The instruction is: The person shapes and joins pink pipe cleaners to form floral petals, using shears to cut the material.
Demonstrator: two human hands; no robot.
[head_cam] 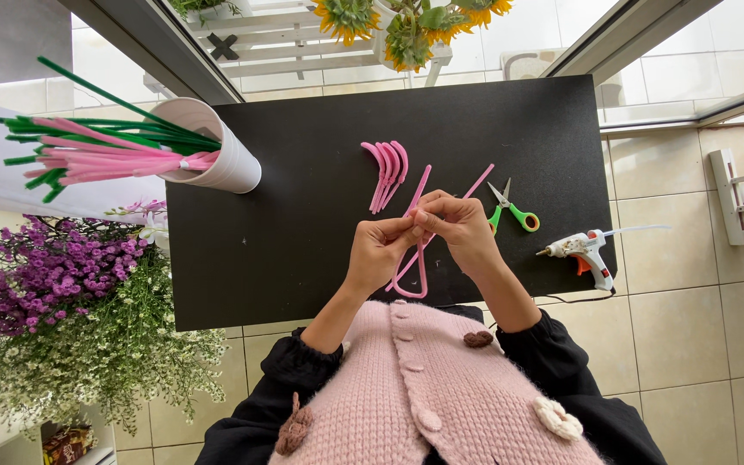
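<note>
Both hands meet over the middle of a black tabletop [303, 215]. My left hand [381, 250] and my right hand [458, 228] pinch a pink pipe cleaner [419, 280] between their fingertips. It is bent into a loop that hangs below the hands, and its two ends stick up past the fingers. A small bundle of bent pink pipe cleaners [387, 172] lies on the table just beyond the hands.
A white cup [217, 146] holding pink and green pipe cleaners lies tipped at the table's left corner. Green-handled scissors [510, 209] and a white glue gun [583, 251] lie to the right. Purple and white flowers [62, 301] stand at the left; yellow flowers at the back.
</note>
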